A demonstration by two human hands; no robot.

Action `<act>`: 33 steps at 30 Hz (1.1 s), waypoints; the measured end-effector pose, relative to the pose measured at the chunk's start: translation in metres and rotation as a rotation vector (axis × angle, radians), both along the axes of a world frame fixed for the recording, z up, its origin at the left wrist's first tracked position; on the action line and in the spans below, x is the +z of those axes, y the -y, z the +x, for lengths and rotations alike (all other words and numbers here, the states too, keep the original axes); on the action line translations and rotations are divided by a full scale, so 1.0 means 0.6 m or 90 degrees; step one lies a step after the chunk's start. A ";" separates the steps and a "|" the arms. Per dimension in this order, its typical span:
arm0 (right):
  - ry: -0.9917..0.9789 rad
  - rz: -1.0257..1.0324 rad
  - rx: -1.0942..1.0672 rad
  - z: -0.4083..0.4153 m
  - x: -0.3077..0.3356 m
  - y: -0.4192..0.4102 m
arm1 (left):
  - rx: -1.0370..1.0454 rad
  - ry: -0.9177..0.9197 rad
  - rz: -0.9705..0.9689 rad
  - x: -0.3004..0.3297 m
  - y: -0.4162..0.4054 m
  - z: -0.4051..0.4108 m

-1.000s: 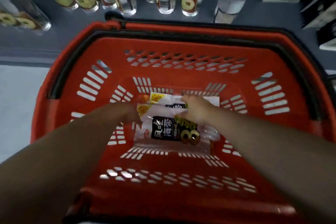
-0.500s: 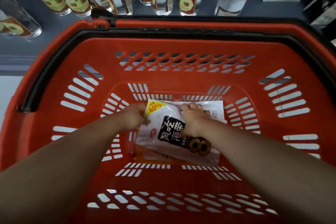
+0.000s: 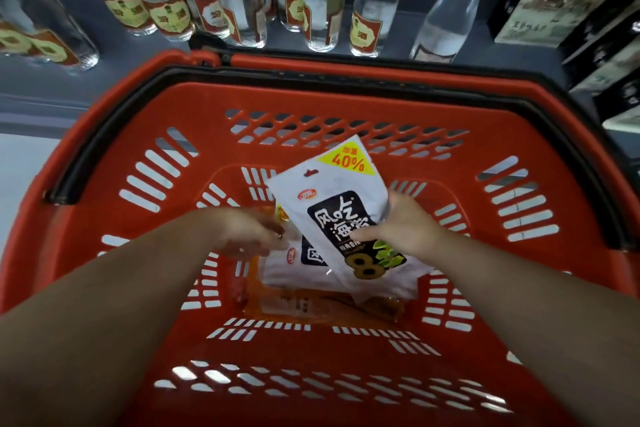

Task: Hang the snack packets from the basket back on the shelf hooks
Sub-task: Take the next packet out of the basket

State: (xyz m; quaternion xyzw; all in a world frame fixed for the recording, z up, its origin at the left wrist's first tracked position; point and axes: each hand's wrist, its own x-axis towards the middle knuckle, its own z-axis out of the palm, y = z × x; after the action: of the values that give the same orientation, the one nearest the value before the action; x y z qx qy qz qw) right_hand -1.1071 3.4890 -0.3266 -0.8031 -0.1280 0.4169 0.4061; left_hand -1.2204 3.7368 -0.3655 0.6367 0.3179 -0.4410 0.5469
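Note:
A white snack packet (image 3: pixel 341 194) with a black label and a yellow 40% corner is tilted up above the floor of the red basket (image 3: pixel 145 135). My right hand (image 3: pixel 403 227) grips it by its right edge, thumb across the front. Under it a second white packet (image 3: pixel 304 265) lies flat on an orange packet (image 3: pixel 322 308). My left hand (image 3: pixel 252 236) reaches in at the left, fingers loosely spread by the top left corner of the lower packets; I cannot see whether it holds one.
The basket's black handle (image 3: pixel 114 135) lies folded along its rim. Beyond the far rim stand several clear glass bottles (image 3: pixel 322 10) with red and gold labels on a grey shelf. Dark boxes (image 3: pixel 571 10) are stacked at the top right.
My right hand has lifted the top white packet off the pile and tilted it upright. My left hand has let go of that packet's corner and stayed low by the pile.

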 end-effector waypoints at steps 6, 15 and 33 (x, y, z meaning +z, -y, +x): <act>-0.092 0.083 -0.125 -0.010 0.017 -0.003 | 0.138 0.148 -0.042 0.036 0.058 0.016; -0.112 0.101 -0.164 -0.008 0.010 0.004 | 0.176 0.309 0.113 0.036 0.032 0.015; -0.113 0.103 -0.196 -0.005 0.007 0.010 | 0.171 0.375 0.189 0.056 0.044 0.003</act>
State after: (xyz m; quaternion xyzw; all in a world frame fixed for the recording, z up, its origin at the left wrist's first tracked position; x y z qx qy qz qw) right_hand -1.1103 3.4828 -0.3227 -0.7380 -0.0007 0.4074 0.5379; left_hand -1.2188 3.7104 -0.3319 0.7618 0.2878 -0.1114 0.5696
